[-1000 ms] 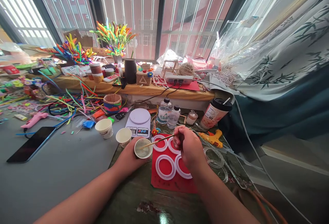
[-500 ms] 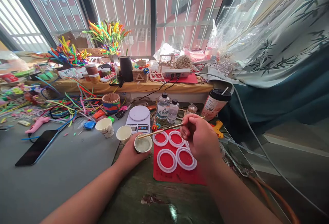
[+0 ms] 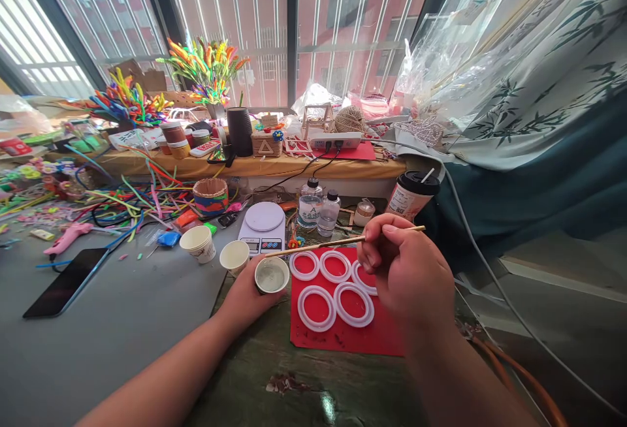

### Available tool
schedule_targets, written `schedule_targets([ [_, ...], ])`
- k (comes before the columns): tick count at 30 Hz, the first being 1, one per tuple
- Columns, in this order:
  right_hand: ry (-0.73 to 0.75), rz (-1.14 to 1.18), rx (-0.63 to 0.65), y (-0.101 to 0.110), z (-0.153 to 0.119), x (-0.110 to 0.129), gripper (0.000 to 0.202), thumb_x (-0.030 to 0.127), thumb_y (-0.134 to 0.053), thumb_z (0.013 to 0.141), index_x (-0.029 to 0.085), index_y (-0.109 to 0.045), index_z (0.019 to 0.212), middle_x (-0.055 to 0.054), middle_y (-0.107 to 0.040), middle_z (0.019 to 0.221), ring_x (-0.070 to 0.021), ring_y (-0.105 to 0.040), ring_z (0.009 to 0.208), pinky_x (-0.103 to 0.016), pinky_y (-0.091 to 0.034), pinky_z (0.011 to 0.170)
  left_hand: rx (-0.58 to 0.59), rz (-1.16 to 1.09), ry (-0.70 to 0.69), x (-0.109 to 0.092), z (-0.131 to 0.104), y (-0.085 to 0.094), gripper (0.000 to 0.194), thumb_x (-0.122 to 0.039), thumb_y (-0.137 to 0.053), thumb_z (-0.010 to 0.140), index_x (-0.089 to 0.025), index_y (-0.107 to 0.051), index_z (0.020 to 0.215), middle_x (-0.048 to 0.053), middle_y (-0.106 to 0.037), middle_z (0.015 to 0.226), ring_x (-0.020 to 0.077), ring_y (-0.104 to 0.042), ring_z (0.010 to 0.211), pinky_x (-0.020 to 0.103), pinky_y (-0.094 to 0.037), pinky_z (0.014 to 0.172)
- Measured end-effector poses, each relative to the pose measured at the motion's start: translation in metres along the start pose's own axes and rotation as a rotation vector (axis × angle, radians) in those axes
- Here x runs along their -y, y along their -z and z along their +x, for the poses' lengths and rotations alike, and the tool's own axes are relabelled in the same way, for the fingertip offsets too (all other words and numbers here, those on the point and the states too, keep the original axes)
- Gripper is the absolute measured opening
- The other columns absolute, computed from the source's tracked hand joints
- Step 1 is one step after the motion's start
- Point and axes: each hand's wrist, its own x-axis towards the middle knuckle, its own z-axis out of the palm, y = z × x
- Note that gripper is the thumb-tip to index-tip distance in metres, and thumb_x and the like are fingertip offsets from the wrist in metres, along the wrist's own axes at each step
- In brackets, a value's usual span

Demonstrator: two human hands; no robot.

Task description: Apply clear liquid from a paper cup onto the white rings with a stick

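Observation:
My left hand [image 3: 249,296] is wrapped round a paper cup [image 3: 272,275] holding a cloudy, clear liquid. Between the fingers of my right hand [image 3: 401,260] is a thin wooden stick [image 3: 333,243], nearly level, its far end at the cup's back rim. Several white ring-shaped molds [image 3: 353,304] lie on a red sheet [image 3: 343,342], just right of the cup; my right hand hangs over the sheet's right side and hides part of it. Two more paper cups [image 3: 235,256] stand to the left of the held one.
Behind the cups are a white scale [image 3: 263,218] and two clear bottles [image 3: 328,213]. A lidded drink cup [image 3: 414,193] stands at the back right. On the left lie a phone [image 3: 66,283], a pink glue gun [image 3: 71,239] and many pipe cleaners [image 3: 132,198].
My right hand has moved right with the stick, whose tip has gone from inside the cup to its rim. More of the right-hand mold now shows. My left hand keeps its hold on the cup.

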Motion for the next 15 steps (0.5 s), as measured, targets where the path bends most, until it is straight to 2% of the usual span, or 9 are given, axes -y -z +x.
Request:
schedule_targets([
  [10,0.058,0.033,0.001,0.005,-0.003,0.009,0.02,0.017,-0.059,0.083,0.02,-0.07,0.066,0.001,-0.053,0.053,-0.0119,-0.05,0.045,-0.023,-0.039,0.044,0.025,0.036,-0.014,-0.007,0.002,0.0,0.044,-0.012,-0.086,0.075,-0.023,-0.074,0.116,0.006,-0.082,0.119,0.0315,-0.079,0.114,0.044,-0.066,0.101],
  [15,0.086,0.043,0.017,0.007,-0.004,0.014,0.026,0.014,-0.057,0.085,0.02,-0.072,0.065,0.0,-0.055,0.054,-0.0115,-0.052,0.045,-0.023,-0.04,0.046,0.032,0.009,0.019,-0.009,0.002,0.0,0.047,-0.013,-0.086,0.075,-0.023,-0.073,0.119,0.007,-0.082,0.12,0.0308,-0.078,0.114,0.045,-0.064,0.104],
])
